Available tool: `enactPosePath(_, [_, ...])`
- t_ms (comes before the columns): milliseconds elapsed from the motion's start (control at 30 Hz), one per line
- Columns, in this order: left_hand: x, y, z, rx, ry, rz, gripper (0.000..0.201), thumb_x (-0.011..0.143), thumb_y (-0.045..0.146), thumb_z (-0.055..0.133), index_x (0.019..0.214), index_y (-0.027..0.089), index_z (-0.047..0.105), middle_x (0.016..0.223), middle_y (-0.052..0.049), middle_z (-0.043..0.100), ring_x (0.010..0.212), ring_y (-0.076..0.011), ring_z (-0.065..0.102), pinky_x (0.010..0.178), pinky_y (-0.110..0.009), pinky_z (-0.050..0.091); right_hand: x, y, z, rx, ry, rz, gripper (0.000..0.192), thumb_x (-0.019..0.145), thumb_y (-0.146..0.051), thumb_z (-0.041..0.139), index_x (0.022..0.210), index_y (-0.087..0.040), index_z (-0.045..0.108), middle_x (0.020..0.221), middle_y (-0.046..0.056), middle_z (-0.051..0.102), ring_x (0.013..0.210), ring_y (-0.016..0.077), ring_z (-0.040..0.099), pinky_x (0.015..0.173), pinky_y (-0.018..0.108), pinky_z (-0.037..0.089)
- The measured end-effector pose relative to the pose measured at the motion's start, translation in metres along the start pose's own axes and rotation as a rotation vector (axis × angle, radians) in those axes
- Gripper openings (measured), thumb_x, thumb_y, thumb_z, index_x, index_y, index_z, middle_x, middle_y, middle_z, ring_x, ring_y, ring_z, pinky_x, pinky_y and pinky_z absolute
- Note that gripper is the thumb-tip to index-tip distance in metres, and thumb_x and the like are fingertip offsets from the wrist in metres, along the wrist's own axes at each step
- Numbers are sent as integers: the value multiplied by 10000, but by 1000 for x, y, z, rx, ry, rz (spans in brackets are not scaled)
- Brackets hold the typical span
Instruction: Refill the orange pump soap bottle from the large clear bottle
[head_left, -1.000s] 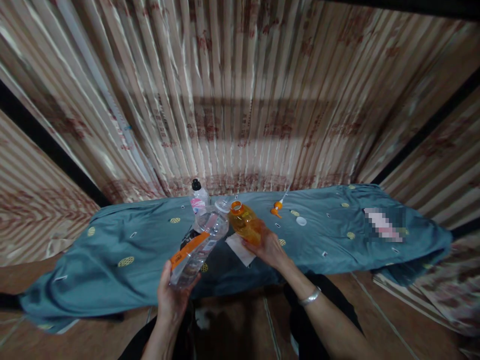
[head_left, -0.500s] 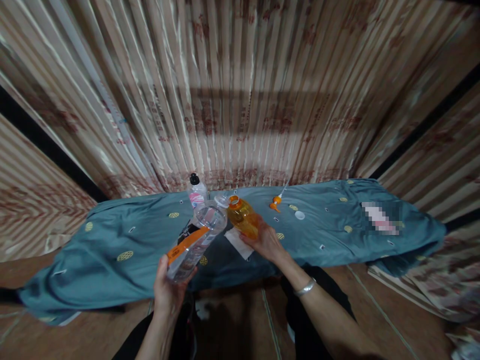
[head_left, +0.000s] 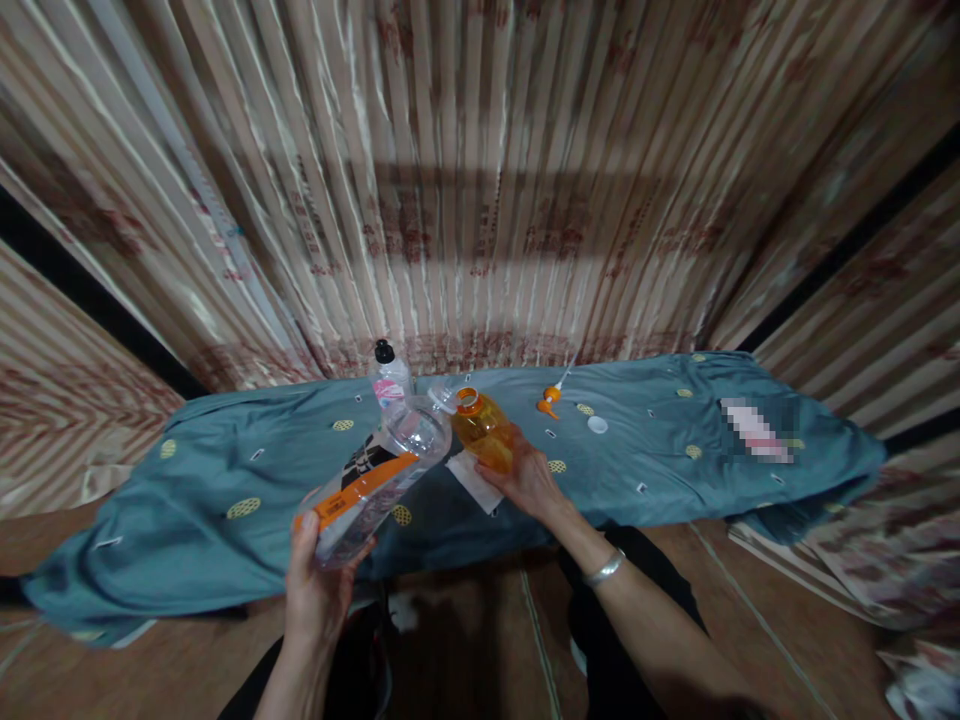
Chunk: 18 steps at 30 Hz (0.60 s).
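My left hand (head_left: pixel 315 590) grips the base of a large clear plastic bottle (head_left: pixel 379 475) with an orange label band. The bottle is tilted steeply, and its open mouth rests against the open neck of a small orange bottle (head_left: pixel 484 432). My right hand (head_left: pixel 529 480) wraps around the orange bottle and steadies it on the table, over a white paper (head_left: pixel 471 480). I wear a silver bracelet (head_left: pixel 604 567) on the right wrist.
The low table is draped in a teal cloth (head_left: pixel 225 480). On it stand a small bottle with a black cap and pink label (head_left: pixel 390 378), an orange pump nozzle (head_left: pixel 550 400) and a white cap (head_left: pixel 598 425). Striped curtains hang behind. A blurred object (head_left: pixel 754 432) lies at the right.
My left hand has dropped lower and leftward, tipping the clear bottle closer to flat. Its mouth stays at the orange bottle's neck. My right hand holds still.
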<state>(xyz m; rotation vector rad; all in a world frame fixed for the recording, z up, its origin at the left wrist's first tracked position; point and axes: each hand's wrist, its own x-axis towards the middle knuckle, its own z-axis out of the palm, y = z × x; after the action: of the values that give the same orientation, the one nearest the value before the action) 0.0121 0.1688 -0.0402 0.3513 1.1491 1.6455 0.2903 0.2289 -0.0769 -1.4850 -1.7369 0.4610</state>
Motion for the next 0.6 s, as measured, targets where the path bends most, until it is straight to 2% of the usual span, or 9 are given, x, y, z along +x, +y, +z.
enactPosePath(100, [-2, 4, 1, -16, 21, 13, 755, 391, 552, 1031, 1007, 235, 730, 876, 27, 794, 697, -205, 742, 496, -289, 623, -1, 1, 0, 17, 7, -1, 663, 837, -357, 811, 1439, -238, 561, 1269, 112, 789, 1159, 335, 777, 992, 479, 636])
enactPosePath(267, [4, 4, -11, 6, -76, -11, 666, 514, 457, 1012, 1089, 260, 742, 1007, 3, 806, 822, -257, 778, 602, -349, 664, -1, 1, -1, 31, 19, 5, 648, 825, -367, 821, 1416, -238, 586, 1263, 118, 790, 1153, 342, 776, 986, 490, 638])
enactPosePath(367, [8, 3, -17, 14, -103, -12, 649, 540, 406, 1008, 1119, 274, 746, 1036, 8, 799, 862, -259, 774, 638, -369, 675, 0, 1, -1, 33, 21, 6, 610, 829, -368, 810, 1389, -236, 609, 1257, 122, 791, 1143, 343, 778, 991, 501, 634])
enactPosePath(600, [4, 2, -9, 31, -108, -19, 623, 532, 363, 1012, 1095, 268, 763, 1066, 4, 790, 916, -253, 757, 694, -387, 688, 1, 1, -6, 69, 14, 37, 592, 826, -372, 806, 1373, -230, 630, 1252, 136, 797, 1136, 365, 778, 993, 528, 625])
